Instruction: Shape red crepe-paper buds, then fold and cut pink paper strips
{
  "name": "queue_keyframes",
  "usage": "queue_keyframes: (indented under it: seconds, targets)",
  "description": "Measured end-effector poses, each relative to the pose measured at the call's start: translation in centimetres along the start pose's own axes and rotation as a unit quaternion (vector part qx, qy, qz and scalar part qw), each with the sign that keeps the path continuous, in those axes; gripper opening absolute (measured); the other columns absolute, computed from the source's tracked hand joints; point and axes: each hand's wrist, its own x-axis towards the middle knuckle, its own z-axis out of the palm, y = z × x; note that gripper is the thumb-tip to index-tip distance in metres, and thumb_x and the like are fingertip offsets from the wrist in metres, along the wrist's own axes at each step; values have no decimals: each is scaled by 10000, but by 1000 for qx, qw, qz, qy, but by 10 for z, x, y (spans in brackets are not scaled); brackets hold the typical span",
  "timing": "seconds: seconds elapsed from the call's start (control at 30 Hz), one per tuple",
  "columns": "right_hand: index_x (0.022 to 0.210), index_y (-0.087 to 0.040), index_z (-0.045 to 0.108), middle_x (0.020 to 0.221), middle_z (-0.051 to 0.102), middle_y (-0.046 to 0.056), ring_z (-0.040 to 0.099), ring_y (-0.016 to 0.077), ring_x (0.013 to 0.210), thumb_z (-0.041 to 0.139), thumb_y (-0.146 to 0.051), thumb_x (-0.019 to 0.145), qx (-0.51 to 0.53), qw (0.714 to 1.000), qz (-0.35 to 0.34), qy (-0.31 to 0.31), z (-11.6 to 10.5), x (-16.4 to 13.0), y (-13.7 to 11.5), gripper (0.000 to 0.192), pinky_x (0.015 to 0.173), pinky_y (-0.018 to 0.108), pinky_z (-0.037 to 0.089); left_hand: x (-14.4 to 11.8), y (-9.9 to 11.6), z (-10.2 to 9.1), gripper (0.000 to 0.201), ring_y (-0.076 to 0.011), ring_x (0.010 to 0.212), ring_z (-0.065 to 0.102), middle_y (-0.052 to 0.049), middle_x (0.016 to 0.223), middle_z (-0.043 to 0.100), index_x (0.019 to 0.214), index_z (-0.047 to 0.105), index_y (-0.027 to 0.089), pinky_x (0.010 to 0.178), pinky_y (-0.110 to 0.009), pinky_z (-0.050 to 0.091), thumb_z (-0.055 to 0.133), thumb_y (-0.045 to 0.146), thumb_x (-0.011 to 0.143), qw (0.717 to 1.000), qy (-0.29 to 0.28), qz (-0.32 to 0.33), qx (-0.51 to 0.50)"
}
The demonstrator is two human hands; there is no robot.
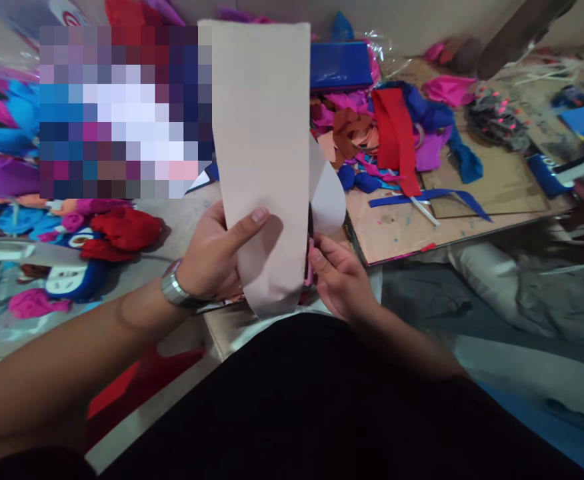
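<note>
Beige sheet (262, 153) pinched between left hand (212, 257) fingers (247, 223)

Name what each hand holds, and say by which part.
The left hand grips the pale paper sheet near its lower end, thumb on its face. The right hand holds pink-handled scissors by the handles at the sheet's right edge.

Around you spreads a cluttered pale work surface (192, 207) heaped with bright red, blue, pink and purple fabric scraps (397, 127), a flat brown cardboard sheet (502, 187) lying to the right, a plain beige wall (422, 23) rising behind under soft light.
</note>
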Motion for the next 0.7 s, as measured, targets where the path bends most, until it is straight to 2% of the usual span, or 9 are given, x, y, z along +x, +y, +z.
queue_keyframes:
  seconds: [0.1, 0.2, 0.27, 0.37, 0.47, 0.57, 0.7]
  targets:
    - [1258, -288, 731, 810, 668, 4, 600, 173, 716, 793, -613, 914, 26, 999, 0, -20, -1, 1, 0, 477, 664, 303, 514, 5, 5, -3, 272, -214, 922, 779, -48, 1148, 821, 1107, 788, 190, 815, -358, 700, 890, 300, 881, 1000, -1, -12, 27]
    - [1193, -276, 748, 925, 699, 6, 603, 146, 749, 805, -541, 933, 53, 998, -10, -42, -1, 0, -1, 376, 723, 289, 515, 10, 7, -9, 332, -236, 959, 787, -71, 1181, 813, 1131, 798, 191, 832, -359, 701, 916, 324, 851, 999, -5, -9, 49]
    - [1175, -269, 748, 867, 676, -7, 583, 136, 712, 816, -523, 929, 60, 997, -1, -47, -1, -2, -2, 360, 703, 280, 508, 13, 7, -13, 369, -259, 1005, 789, -90, 1208, 804, 1157, 798, 189, 874, -379, 699, 923, 324, 838, 998, -7, 1, 67]
    - [1192, -267, 743, 685, 557, -46, 476, 127, 581, 820, -552, 914, 59, 997, 24, -54, 0, -5, -3, 406, 616, 276, 471, 16, 6, -15, 407, -273, 1077, 780, -87, 1224, 797, 1203, 786, 199, 968, -409, 678, 917, 301, 831, 996, 4, 25, 87]
    - [1232, -275, 740, 667, 524, -49, 422, 126, 550, 817, -577, 906, 49, 996, 31, -62, -1, -6, -2, 451, 574, 276, 438, 16, 5, -13, 412, -287, 1127, 765, -79, 1214, 795, 1189, 778, 218, 1048, -444, 641, 924, 299, 812, 995, 26, 30, 91]
    - [1288, -272, 738, 715, 547, -32, 449, 134, 582, 802, -567, 922, 29, 997, 30, -63, -4, -6, 0, 475, 573, 274, 440, 16, 4, -12, 427, -305, 1179, 750, -86, 1232, 783, 1171, 765, 219, 1110, -472, 599, 939, 285, 787, 996, 44, 29, 76]
    - [1280, -237, 748, 893, 594, 11, 520, 133, 677, 813, -539, 917, 8, 998, 6, -59, -6, -6, -2, 477, 592, 265, 464, 15, 2, -13, 417, -304, 1189, 746, -78, 1185, 790, 1170, 754, 215, 1110, -473, 591, 929, 303, 802, 996, 55, 27, 71]
